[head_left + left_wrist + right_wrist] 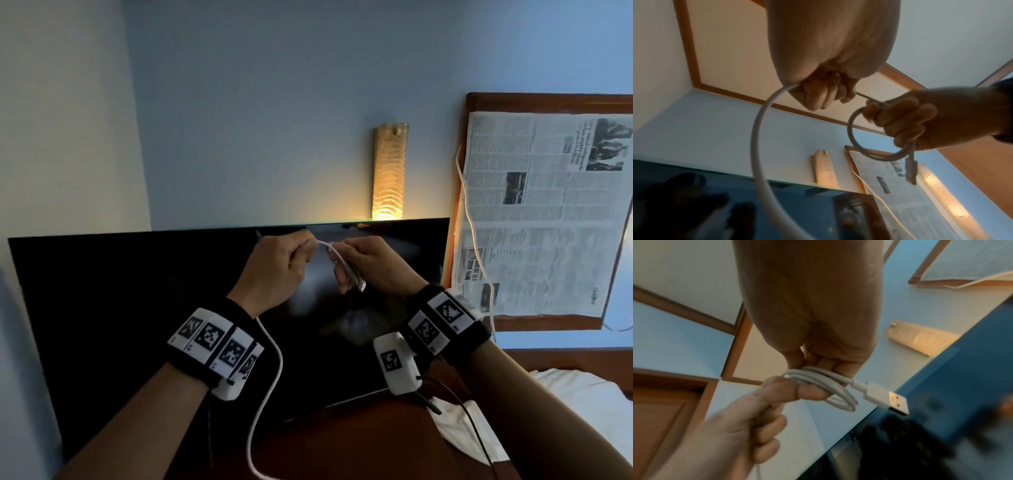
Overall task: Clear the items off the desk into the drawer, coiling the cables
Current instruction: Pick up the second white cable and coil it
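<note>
A white USB cable (337,255) is held up in front of the TV between both hands. My right hand (359,260) grips a small coil (834,386) of several loops, and the USB plug (888,400) sticks out below its fingers. My left hand (294,255) is just left of it, with fingers curled round the cable's free run (758,138). That loose tail (270,373) hangs from under my left wrist and drops out of view at the bottom. In the left wrist view the coil (857,146) hangs from my right hand (906,120).
A black TV screen (137,308) stands right behind my hands on the dark wooden desk (359,445). Above it glows a wall lamp (388,171). A newspaper (548,212) covers a wooden frame at the right, with another white cord (469,212) hanging beside it. White cloth (582,404) lies lower right.
</note>
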`<action>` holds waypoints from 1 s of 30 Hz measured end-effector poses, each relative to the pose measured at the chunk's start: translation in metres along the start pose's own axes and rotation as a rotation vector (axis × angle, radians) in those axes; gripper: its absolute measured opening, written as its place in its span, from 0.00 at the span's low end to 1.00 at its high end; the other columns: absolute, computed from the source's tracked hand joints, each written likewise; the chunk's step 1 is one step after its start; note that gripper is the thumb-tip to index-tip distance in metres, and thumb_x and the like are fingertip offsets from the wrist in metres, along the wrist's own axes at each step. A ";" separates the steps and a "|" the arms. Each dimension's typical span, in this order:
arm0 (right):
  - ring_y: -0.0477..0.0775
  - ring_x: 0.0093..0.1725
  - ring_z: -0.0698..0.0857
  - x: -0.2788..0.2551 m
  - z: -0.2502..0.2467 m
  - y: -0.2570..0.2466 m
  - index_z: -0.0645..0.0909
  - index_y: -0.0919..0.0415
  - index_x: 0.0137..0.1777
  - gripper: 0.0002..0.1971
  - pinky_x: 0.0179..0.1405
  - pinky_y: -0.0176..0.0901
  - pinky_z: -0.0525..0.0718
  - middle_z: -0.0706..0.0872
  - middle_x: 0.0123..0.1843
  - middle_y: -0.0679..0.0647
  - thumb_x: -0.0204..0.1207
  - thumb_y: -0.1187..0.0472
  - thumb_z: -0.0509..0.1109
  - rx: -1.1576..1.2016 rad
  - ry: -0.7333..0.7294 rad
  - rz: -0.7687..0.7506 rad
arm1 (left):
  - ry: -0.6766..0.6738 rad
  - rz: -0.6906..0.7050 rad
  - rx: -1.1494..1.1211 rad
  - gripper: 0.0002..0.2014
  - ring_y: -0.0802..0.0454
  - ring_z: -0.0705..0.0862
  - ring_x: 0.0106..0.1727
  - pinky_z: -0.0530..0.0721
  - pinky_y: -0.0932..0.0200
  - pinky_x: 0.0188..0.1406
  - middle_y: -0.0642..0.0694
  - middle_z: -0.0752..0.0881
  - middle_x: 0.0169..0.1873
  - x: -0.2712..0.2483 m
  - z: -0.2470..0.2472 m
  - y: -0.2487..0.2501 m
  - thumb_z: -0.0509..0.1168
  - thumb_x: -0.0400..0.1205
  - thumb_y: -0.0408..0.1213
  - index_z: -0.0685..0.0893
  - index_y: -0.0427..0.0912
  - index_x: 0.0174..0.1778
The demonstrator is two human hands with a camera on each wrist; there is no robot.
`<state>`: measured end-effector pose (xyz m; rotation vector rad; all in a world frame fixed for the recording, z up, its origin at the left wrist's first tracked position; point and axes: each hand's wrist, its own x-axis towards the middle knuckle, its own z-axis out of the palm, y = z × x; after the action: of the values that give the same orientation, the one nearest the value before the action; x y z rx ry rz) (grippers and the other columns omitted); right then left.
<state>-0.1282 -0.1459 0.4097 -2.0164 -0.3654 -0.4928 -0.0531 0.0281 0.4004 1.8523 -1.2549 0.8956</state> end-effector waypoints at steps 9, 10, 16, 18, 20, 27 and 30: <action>0.44 0.20 0.67 -0.005 0.008 0.001 0.77 0.61 0.42 0.18 0.22 0.32 0.70 0.70 0.22 0.48 0.88 0.56 0.50 0.641 -0.144 0.145 | 0.057 -0.113 -0.050 0.16 0.57 0.75 0.27 0.76 0.53 0.34 0.52 0.75 0.23 -0.006 0.019 -0.018 0.56 0.87 0.48 0.74 0.47 0.34; 0.43 0.19 0.66 -0.005 0.007 0.000 0.75 0.61 0.43 0.17 0.21 0.31 0.69 0.69 0.22 0.47 0.88 0.57 0.50 0.751 -0.165 0.162 | 0.058 -0.144 -0.077 0.16 0.57 0.73 0.26 0.74 0.55 0.33 0.52 0.74 0.23 -0.009 0.022 -0.021 0.56 0.87 0.47 0.74 0.45 0.34; 0.42 0.19 0.68 0.002 -0.028 -0.004 0.73 0.60 0.42 0.15 0.23 0.30 0.71 0.70 0.22 0.45 0.87 0.57 0.50 1.054 0.044 0.126 | 0.008 -0.375 -0.084 0.15 0.62 0.76 0.27 0.71 0.60 0.36 0.52 0.74 0.24 -0.067 0.042 -0.055 0.54 0.88 0.37 0.73 0.48 0.34; 0.43 0.21 0.69 0.004 -0.036 0.000 0.74 0.60 0.42 0.16 0.25 0.31 0.73 0.72 0.24 0.47 0.87 0.56 0.52 0.944 0.121 0.136 | -0.155 -0.368 -0.035 0.12 0.62 0.80 0.30 0.79 0.55 0.40 0.53 0.78 0.26 -0.092 0.048 -0.058 0.54 0.86 0.39 0.75 0.50 0.36; 0.44 0.22 0.71 0.009 -0.031 0.007 0.75 0.61 0.41 0.17 0.24 0.32 0.74 0.74 0.24 0.48 0.88 0.57 0.52 0.737 0.158 0.153 | -0.399 -0.293 0.023 0.11 0.56 0.84 0.35 0.83 0.51 0.44 0.53 0.82 0.29 -0.098 0.051 -0.039 0.54 0.83 0.46 0.75 0.52 0.36; 0.39 0.18 0.77 0.010 0.003 0.020 0.75 0.57 0.30 0.20 0.22 0.29 0.74 0.80 0.19 0.46 0.86 0.60 0.57 -0.079 0.171 0.001 | -0.302 0.062 0.074 0.13 0.61 0.71 0.23 0.64 0.71 0.27 0.55 0.72 0.20 -0.035 0.021 0.025 0.59 0.84 0.43 0.71 0.55 0.32; 0.35 0.18 0.75 0.008 0.003 0.017 0.76 0.56 0.31 0.19 0.23 0.24 0.71 0.79 0.17 0.41 0.86 0.61 0.57 -0.144 0.167 -0.040 | -0.213 0.105 0.102 0.08 0.61 0.69 0.27 0.61 0.71 0.24 0.56 0.68 0.22 -0.021 0.013 0.022 0.60 0.84 0.44 0.77 0.52 0.39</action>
<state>-0.1130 -0.1503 0.3994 -2.0920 -0.2746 -0.7248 -0.0778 0.0206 0.3799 2.0193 -1.4719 0.8485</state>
